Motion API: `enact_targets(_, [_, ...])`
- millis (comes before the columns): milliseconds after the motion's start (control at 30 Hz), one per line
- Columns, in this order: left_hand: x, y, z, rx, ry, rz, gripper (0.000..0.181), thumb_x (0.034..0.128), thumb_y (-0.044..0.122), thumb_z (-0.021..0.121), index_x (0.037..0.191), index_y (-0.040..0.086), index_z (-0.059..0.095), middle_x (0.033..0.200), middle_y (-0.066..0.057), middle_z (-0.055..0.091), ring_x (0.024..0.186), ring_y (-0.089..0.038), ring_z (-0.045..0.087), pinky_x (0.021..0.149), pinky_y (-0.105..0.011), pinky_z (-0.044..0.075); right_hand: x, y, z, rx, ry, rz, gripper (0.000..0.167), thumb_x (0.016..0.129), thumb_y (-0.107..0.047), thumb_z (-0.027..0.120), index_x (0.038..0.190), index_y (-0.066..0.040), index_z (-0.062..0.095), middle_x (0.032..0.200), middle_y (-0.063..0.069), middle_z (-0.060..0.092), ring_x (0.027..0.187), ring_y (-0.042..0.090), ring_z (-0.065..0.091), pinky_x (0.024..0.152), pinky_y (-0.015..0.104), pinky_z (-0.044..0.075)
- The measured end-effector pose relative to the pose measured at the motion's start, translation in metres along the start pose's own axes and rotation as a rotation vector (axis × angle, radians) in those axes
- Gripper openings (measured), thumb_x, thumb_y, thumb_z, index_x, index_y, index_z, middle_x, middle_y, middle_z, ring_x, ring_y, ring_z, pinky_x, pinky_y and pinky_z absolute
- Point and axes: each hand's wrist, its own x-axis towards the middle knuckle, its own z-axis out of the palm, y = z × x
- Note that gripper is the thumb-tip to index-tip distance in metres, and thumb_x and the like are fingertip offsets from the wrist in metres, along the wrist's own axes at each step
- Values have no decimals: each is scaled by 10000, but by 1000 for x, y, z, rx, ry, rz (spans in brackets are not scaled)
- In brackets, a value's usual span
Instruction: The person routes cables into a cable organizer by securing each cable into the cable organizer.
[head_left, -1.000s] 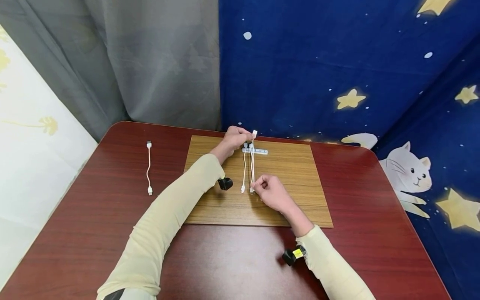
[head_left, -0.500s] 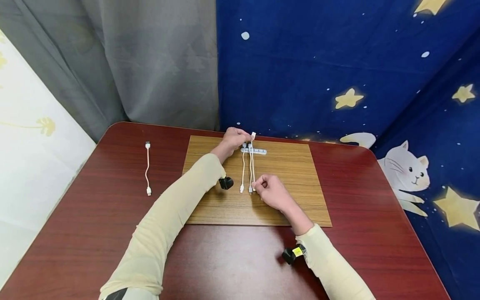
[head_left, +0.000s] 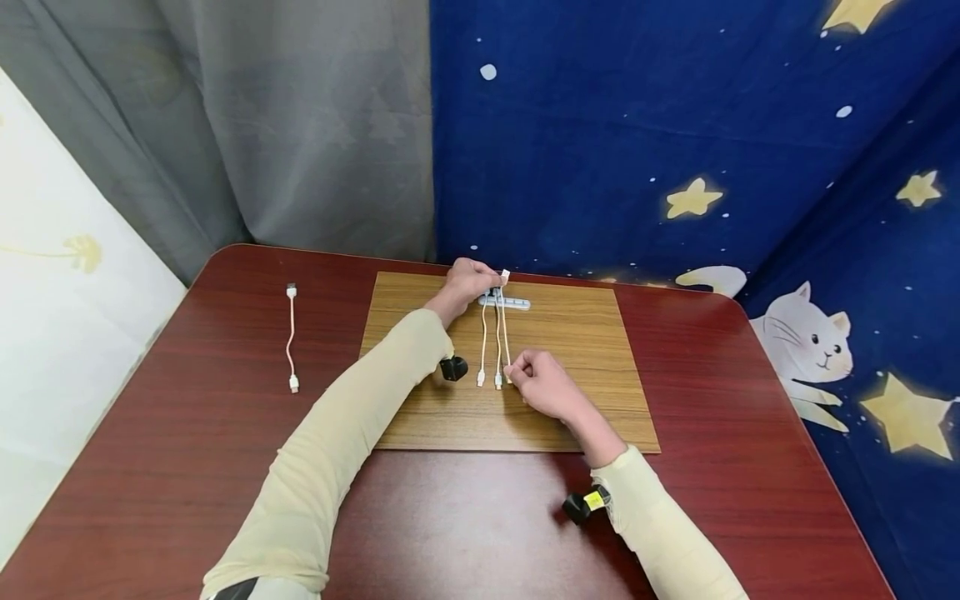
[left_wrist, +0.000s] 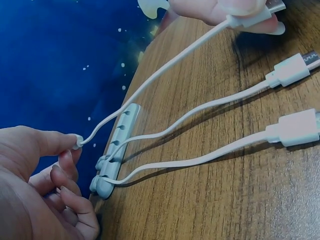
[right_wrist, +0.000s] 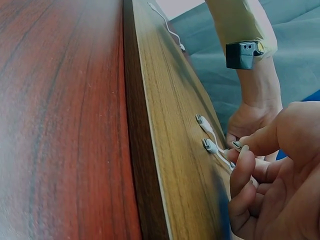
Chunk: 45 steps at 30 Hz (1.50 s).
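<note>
A white charging cable (left_wrist: 185, 52) is stretched between both hands. My left hand (head_left: 463, 285) pinches its far end between thumb and forefinger, just above a pale blue cable clip strip (left_wrist: 122, 145). My right hand (head_left: 551, 387) pinches the plug at the near end, with the metal tip (right_wrist: 238, 146) poking out past the fingers. Two other white cables, a middle one (left_wrist: 200, 107) and an outer one (left_wrist: 200, 161), sit in slots at one end of the strip. Their plugs lie toward me on the wooden board. The held cable passes over the strip, apart from its slots.
The wood-grain board (head_left: 592, 375) lies on a dark red table (head_left: 465, 517). Another white cable (head_left: 291, 337) lies to the left of the board. Grey and blue curtains (head_left: 555, 125) hang behind the table's back edge.
My right hand has shifted slightly right, drawing the held cable's near end away from the two others. The left hand has lowered its end a little toward the clip strip.
</note>
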Motion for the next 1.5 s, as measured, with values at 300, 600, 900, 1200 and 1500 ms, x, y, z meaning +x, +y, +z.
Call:
enact_targets(300, [-1,2,3,75,7,-11,146,883,194,798,906,50,791,1038,-66,667,951,-210,541,833,-315,421,0,0,-7,5,-25,-4,204,1016,-112,616,825,-38,619,591,-6,509,510,119,490,495,280,345])
enact_targets(600, [-6,6,6,184,7,14,137,894,208,782,893,71,788,1057,-71,663,969,-233,558,828,-332,440,-2,-3,-12,-1,-50,23,213,1017,-112,611,830,-9,614,586,-8,487,505,111,451,476,268,310])
enact_targets(900, [-7,6,9,269,10,21,166,905,268,772,899,104,795,1064,-51,679,958,-222,575,848,-348,448,-4,-2,-15,1,-56,42,215,1012,-130,619,840,-1,615,579,-18,483,503,106,440,473,262,310])
enact_targets(1200, [-12,11,9,350,17,-9,178,915,307,759,869,137,781,1011,-36,679,924,-221,581,822,-377,427,-2,3,-19,-8,-59,42,215,1007,-131,623,821,-24,611,562,-20,480,476,95,396,454,258,283])
enact_targets(1500, [-10,10,13,388,26,-3,169,915,302,758,871,140,774,1011,-36,677,932,-231,580,840,-407,430,-3,4,-23,-26,-57,48,203,1000,-123,628,823,-23,627,566,-21,487,485,93,405,461,258,288])
